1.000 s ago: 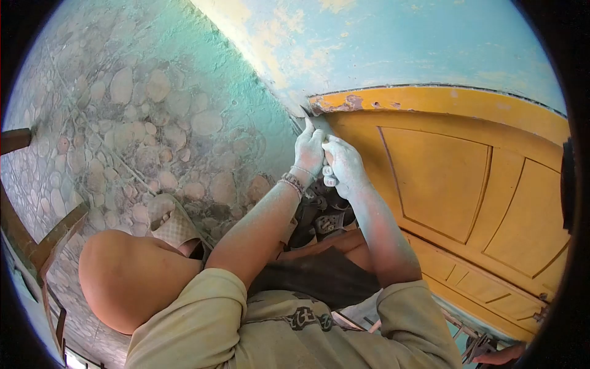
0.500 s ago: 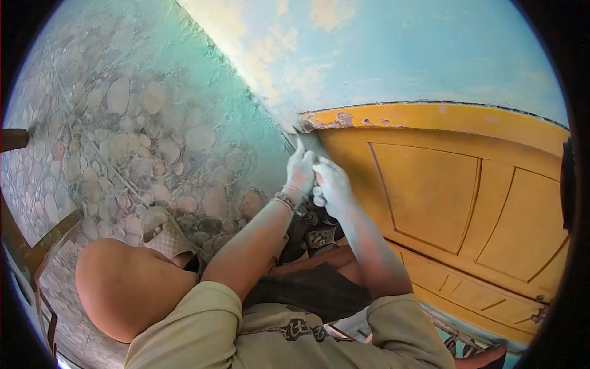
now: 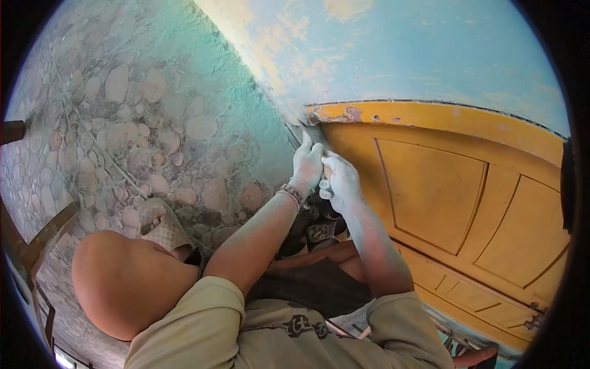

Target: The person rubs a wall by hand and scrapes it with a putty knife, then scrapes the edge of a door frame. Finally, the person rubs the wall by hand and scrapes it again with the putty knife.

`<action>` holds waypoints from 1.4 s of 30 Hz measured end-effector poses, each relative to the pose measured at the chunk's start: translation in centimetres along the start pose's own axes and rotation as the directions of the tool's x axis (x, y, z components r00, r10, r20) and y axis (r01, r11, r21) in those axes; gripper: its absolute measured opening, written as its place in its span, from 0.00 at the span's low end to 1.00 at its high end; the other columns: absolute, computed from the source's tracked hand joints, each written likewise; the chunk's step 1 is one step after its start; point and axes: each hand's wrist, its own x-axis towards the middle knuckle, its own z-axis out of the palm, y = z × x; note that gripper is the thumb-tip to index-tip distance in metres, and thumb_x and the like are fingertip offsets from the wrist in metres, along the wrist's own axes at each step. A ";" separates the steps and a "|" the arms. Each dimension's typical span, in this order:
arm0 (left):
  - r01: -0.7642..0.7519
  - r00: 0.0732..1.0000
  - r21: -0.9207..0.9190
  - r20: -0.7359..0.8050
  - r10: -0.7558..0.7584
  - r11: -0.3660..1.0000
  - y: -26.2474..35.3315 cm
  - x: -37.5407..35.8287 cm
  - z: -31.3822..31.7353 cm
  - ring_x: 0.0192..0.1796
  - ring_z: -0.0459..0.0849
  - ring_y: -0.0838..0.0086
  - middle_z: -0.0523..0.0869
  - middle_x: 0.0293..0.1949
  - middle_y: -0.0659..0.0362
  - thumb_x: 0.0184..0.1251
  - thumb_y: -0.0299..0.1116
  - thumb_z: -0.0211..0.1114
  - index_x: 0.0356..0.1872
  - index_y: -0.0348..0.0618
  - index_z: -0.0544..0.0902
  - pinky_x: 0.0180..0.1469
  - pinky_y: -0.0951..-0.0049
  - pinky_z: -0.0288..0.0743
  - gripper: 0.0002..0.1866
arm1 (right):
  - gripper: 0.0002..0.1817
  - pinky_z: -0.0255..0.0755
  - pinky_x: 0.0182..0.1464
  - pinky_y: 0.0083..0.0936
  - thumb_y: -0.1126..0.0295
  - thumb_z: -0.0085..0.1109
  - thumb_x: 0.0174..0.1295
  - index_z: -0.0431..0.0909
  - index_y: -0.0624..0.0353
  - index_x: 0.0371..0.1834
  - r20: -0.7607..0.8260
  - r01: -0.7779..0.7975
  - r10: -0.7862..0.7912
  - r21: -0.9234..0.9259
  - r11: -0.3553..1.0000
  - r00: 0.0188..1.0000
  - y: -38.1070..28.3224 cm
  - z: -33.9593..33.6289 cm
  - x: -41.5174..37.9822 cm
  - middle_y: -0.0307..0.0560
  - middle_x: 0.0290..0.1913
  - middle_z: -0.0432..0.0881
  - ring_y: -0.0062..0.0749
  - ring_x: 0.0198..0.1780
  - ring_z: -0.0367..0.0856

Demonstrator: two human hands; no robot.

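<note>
Both of my hands are coated in pale dust and held together where the wall meets the yellow door frame. My left hand, with bracelets at the wrist, is closed, its index finger stretched forward toward the corner. My right hand is closed beside it, thumb and fingers curled inward. Between them they grip what looks like a scraper, its grey flat part showing ahead of the fingers against the corner. The handle is mostly hidden by my fingers. Paint is chipped off the frame near the corner.
Blue wall with patchy paint lies ahead. A stone-patterned surface fills the left. The yellow panelled door is on the right. A checkered slipper shows by my knee, a dark perforated shoe below my hands. A brown wooden piece stands left.
The view has shifted slightly, so the door and frame corner sit further right. My hands stay together at the corner, with the left knuckles turned a little.
</note>
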 end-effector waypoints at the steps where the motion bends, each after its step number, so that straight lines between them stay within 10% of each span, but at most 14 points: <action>1: 0.023 1.000 -0.051 0.005 -0.023 0.998 1.3 -0.5 -0.3 0.34 0.81 0.60 0.81 0.32 0.40 0.58 0.32 0.50 0.68 0.34 0.56 0.40 0.66 0.73 0.34 | 0.17 0.57 0.12 0.14 0.68 0.44 0.65 0.71 0.55 0.56 -0.009 0.000 0.000 0.002 1.000 1.000 0.1 0.2 -0.1 0.35 0.27 0.69 0.16 0.16 0.62; 14: -0.082 0.997 -0.113 -0.009 0.081 0.990 -2.2 1.2 -0.9 0.30 0.73 0.78 0.78 0.28 0.56 0.59 0.30 0.51 0.69 0.37 0.57 0.32 0.76 0.71 0.33 | 0.17 0.56 0.12 0.16 0.67 0.44 0.64 0.68 0.55 0.56 -0.006 0.062 -0.062 -0.066 0.996 0.998 0.7 1.8 -0.3 0.35 0.25 0.67 0.16 0.14 0.61; 17: 0.166 0.985 -0.227 0.079 -0.152 0.960 -0.4 1.7 -2.9 0.34 0.76 0.74 0.80 0.32 0.49 0.59 0.31 0.51 0.68 0.35 0.57 0.38 0.74 0.72 0.33 | 0.18 0.56 0.12 0.17 0.68 0.43 0.65 0.67 0.56 0.58 0.069 0.081 -0.077 -0.064 0.995 0.995 2.3 1.6 3.1 0.35 0.25 0.68 0.16 0.14 0.61; 24: -0.113 0.992 -0.035 0.044 0.115 0.993 -0.8 2.2 -2.8 0.29 0.72 0.80 0.76 0.26 0.58 0.59 0.29 0.51 0.67 0.33 0.60 0.30 0.78 0.70 0.32 | 0.14 0.55 0.13 0.16 0.68 0.43 0.65 0.70 0.55 0.52 0.002 0.071 -0.071 -0.013 0.997 0.998 1.3 2.3 1.8 0.34 0.25 0.67 0.16 0.15 0.60; 42: 0.065 0.997 -0.199 0.059 -0.054 0.978 1.4 2.4 -4.2 0.29 0.74 0.76 0.77 0.28 0.59 0.60 0.32 0.53 0.51 0.32 0.74 0.32 0.74 0.70 0.19 | 0.07 0.54 0.13 0.18 0.67 0.41 0.66 0.70 0.52 0.41 0.025 0.047 -0.046 -0.043 0.998 0.999 1.3 4.0 3.4 0.34 0.22 0.64 0.17 0.14 0.58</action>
